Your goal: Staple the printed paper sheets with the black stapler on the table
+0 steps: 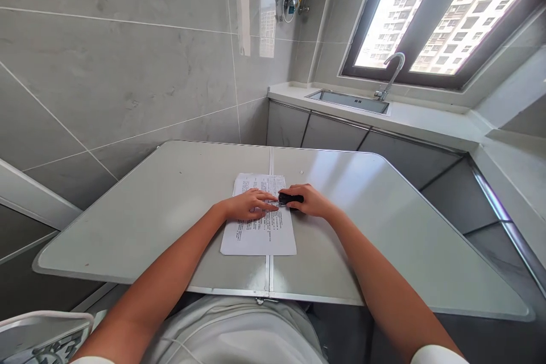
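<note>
A printed sheet of paper [260, 233] lies in the middle of a pale grey folding table [149, 222]. My left hand [249, 205] rests flat on the sheet with its fingers stretched out, pressing it down. My right hand [309, 200] is closed around a small black object [290, 199], likely a stapler, at the sheet's right edge. The fingertips of both hands nearly meet over the paper.
A tiled wall stands behind the table. A counter with a steel sink [350, 101] and a tap [392, 71] runs under a window at the back right. A white wire object [42, 333] sits at the lower left.
</note>
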Motion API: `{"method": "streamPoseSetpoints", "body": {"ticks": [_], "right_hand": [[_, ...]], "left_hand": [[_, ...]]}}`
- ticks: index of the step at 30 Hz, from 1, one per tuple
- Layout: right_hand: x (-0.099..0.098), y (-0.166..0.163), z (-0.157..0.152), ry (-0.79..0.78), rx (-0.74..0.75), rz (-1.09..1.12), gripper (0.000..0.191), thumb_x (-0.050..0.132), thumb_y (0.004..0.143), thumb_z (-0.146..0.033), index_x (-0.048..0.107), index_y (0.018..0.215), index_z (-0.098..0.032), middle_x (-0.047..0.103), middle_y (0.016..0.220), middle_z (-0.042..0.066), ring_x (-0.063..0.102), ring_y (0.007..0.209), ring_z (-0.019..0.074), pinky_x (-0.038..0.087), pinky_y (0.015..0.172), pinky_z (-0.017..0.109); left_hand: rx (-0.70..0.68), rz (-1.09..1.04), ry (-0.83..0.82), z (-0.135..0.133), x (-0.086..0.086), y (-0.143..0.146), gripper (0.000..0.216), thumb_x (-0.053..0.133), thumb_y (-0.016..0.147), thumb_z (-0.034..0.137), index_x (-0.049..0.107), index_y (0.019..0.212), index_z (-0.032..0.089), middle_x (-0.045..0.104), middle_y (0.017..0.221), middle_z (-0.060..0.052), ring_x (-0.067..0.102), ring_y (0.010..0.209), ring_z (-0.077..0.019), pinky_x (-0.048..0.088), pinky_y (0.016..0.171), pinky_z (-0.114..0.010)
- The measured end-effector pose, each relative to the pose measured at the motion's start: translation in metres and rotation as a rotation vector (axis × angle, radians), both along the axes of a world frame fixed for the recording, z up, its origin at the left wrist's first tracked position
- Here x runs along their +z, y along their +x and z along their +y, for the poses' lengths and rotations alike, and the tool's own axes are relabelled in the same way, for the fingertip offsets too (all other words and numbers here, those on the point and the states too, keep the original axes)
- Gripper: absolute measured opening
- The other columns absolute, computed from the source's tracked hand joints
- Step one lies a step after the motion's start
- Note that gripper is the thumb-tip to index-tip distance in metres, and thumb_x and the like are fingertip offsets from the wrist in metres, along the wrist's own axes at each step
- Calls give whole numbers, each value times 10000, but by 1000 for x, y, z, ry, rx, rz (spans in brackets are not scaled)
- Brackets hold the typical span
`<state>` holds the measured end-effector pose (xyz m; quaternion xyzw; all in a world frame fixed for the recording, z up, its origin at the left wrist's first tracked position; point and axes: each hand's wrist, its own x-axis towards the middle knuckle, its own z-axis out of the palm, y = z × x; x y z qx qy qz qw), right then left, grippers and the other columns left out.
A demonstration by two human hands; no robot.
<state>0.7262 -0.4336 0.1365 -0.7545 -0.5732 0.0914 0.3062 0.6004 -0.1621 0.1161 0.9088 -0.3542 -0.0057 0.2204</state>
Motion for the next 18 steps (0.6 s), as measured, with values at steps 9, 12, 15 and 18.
{"method": "streamPoseSetpoints", "body": {"ticks": [9, 12, 15, 18], "right_hand": [[3, -3, 3, -35, -14, 7, 411, 664, 908, -260, 702, 1317, -269, 728, 987, 45, 637, 879, 208, 455, 828, 308], [3, -5, 4, -53, -36, 11, 420, 666, 893, -236, 708, 1309, -271, 731, 1014, 47, 642, 918, 217, 456, 838, 308], [4, -6, 5, -69, -45, 4, 423, 669, 885, -226, 712, 1303, -275, 731, 1019, 48, 642, 923, 219, 455, 843, 311], [4, -7, 5, -72, -47, -7, 433, 666, 883, -213, 709, 1309, -277, 728, 1015, 45, 637, 914, 215, 451, 841, 311]], "left_hand": [[25, 46, 20, -1, 1, -1, 482, 507, 1032, 252, 551, 1492, 389, 457, 1604, -39, 401, 1495, -284, 188, 1275, -543], [25, 45, 22, -2, 1, -2, 474, 510, 1031, 254, 562, 1485, 382, 462, 1601, -48, 406, 1492, -287, 185, 1276, -543], [23, 39, 13, -2, 1, -2, 462, 510, 1033, 256, 576, 1472, 386, 467, 1596, -48, 422, 1482, -290, 201, 1271, -544], [21, 30, -3, -2, 1, -1, 450, 522, 1028, 261, 596, 1452, 394, 484, 1585, -43, 439, 1471, -292, 222, 1267, -537]]}}
